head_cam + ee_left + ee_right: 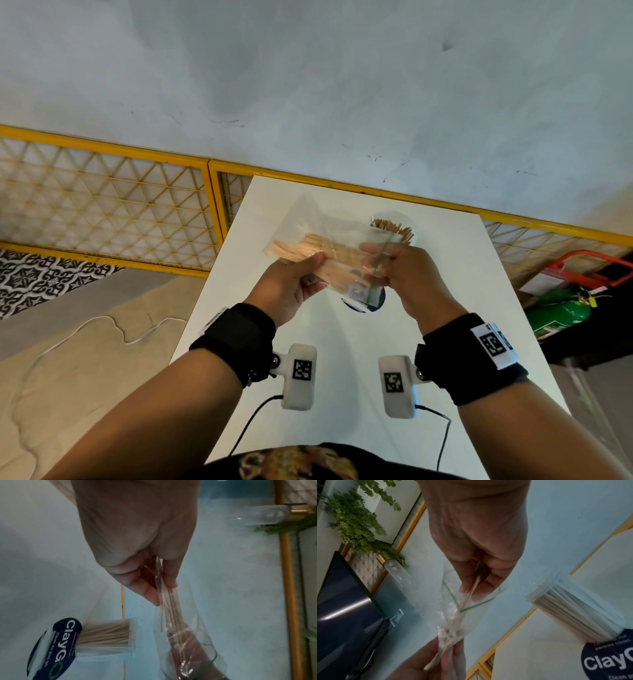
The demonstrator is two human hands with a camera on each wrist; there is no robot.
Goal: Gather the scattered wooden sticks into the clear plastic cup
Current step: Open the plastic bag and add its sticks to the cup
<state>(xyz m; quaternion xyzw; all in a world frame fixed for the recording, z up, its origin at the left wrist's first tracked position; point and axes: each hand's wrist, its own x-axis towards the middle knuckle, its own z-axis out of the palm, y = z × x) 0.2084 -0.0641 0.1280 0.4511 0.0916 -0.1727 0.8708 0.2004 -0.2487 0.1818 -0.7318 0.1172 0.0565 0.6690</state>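
Note:
Both hands hold a clear zip bag point(308, 222) of wooden sticks point(329, 250) above the white table point(479, 308). My left hand point(291, 274) pinches the bag's closed end with sticks inside it point(169, 601). My right hand point(404, 270) reaches into the bag mouth, marked by a green zip line point(471, 607), and pinches a few sticks point(471, 591). The clear plastic cup point(394, 228) stands on the table just behind and below the hands. It holds several sticks point(106, 638) and carries a dark blue label point(607, 660).
A yellow lattice fence point(102, 198) runs behind the table along a grey wall. A green cylinder point(558, 315) lies on the floor at the right. A white cable point(102, 325) trails over the floor on the left. Hanging plants point(354, 520) and a dark screen point(342, 601) are off to one side.

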